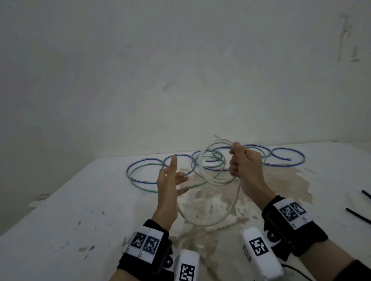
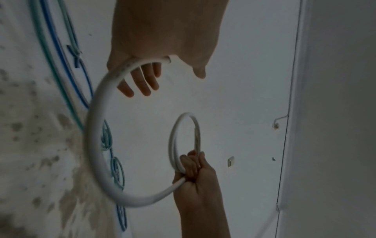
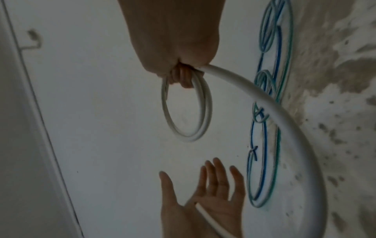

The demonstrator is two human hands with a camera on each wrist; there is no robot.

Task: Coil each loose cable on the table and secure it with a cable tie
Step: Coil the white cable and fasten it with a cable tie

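Wrist views alone show white cable [image 3: 205, 103] end crossing left palm [image 3: 205, 207].

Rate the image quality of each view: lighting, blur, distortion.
Head view: dim, flat light, no glare; wide-angle bend in the table edge; left hand slightly motion-blurred. Left wrist view: dark, soft; the near arc of the white cable is blurred, the right hand sharper. Right wrist view: dim; the coil in the grip fairly crisp, blue and green cables soft.
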